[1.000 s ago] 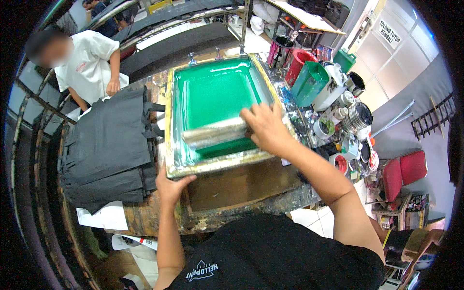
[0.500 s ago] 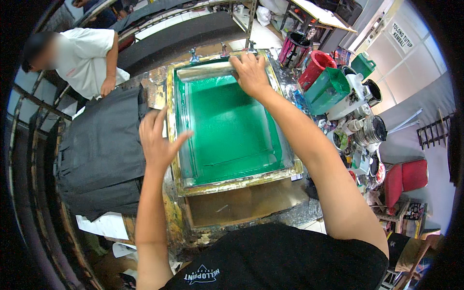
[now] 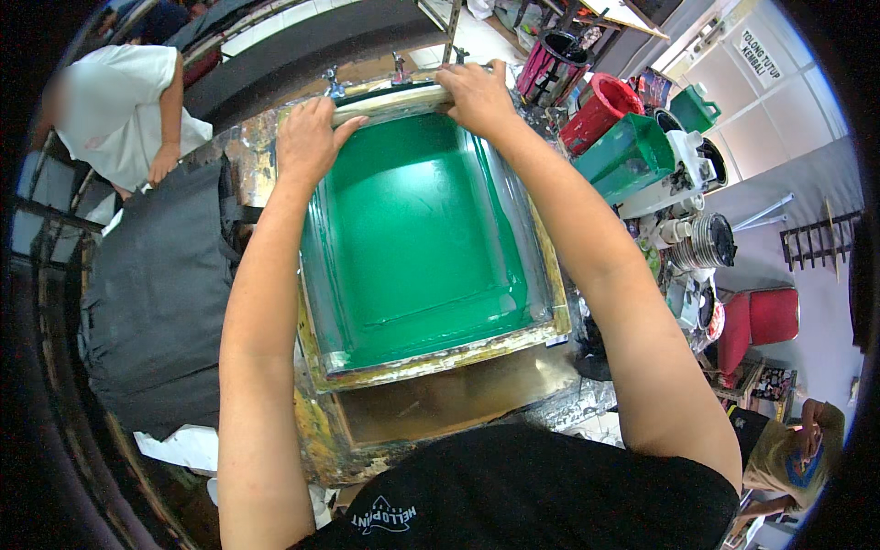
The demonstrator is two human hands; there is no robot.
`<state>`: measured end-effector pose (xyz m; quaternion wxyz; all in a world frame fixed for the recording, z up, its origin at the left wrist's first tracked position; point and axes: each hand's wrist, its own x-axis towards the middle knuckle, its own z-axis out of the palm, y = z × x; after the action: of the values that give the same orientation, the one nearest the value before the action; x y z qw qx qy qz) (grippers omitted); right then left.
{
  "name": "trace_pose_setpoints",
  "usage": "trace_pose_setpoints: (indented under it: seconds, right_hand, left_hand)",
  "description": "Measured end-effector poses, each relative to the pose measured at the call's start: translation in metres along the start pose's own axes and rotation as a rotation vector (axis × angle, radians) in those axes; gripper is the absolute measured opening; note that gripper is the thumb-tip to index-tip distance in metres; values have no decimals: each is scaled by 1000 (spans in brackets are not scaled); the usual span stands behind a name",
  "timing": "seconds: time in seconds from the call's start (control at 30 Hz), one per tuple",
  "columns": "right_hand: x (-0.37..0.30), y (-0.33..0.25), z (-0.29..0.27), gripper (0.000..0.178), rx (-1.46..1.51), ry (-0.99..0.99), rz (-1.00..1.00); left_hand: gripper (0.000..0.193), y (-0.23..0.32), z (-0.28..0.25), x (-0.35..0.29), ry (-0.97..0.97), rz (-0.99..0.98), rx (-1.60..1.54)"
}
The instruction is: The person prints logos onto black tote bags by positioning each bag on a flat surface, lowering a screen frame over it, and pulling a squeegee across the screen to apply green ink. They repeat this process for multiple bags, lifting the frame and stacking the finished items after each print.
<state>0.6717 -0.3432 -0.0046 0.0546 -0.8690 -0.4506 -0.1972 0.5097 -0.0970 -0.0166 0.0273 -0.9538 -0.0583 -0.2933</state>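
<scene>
head view: nearest, your black shirt point(image 3: 522, 495) fills the lower edge, and your two forearms reach forward on either side of a brown board point(image 3: 440, 401) on the stained table. beyond the board's far side lies the near rim of a yellowish, paint-worn frame point(image 3: 449, 356). inside it, green ink point(image 3: 412, 247) spreads over the screen, thickest-looking in ridges along the right and near sides. to your left, a stack of black cloth point(image 3: 156, 293) lies beside the frame. at the far end of the frame, the squeegee point(image 3: 396, 105) sits crosswise: your left hand point(image 3: 307, 147) holds its left end, thumb along the near side, and your right hand point(image 3: 478, 99) is closed over its right end. to the right stand a green jug point(image 3: 630, 158) and a red bucket point(image 3: 602, 112). just past the squeegee, metal clamps point(image 3: 399, 70) line the frame's far edge. farther left, a person in a white shirt point(image 3: 128, 115) stands by the black stack.
</scene>
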Motion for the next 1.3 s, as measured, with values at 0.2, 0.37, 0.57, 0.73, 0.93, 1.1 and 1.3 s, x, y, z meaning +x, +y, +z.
trace_pose_setpoints:
  seconds: [0.2, 0.37, 0.57, 0.73, 0.93, 1.1, 1.3]
  right_hand:
    - [-2, 16, 18, 41, 44, -137, -46]
    - [-27, 0, -12, 34, 28, -211, -39]
    - [-92, -29, -41, 36, 72, -244, -36]
    - [-162, -67, -88, 47, 101, -285, -13]
    - [-235, -99, -129, 43, 123, -305, -10]
    - [-281, -123, -160, 45, 157, -346, 17]
    - [-288, -124, -162, 45, 229, -316, 6]
  left_hand:
    - [60, 3, 3, -11, 72, 65, 58]
    - [58, 18, -21, -34, 28, 60, 96]
    - [57, 50, -65, -91, 29, 73, 49]
    - [56, 78, -106, -146, 5, 89, 16]
    - [55, 117, -153, -210, -42, 69, -23]
    - [53, 138, -185, -246, -63, 68, -64]
    - [58, 142, -195, -253, -170, -52, -179]
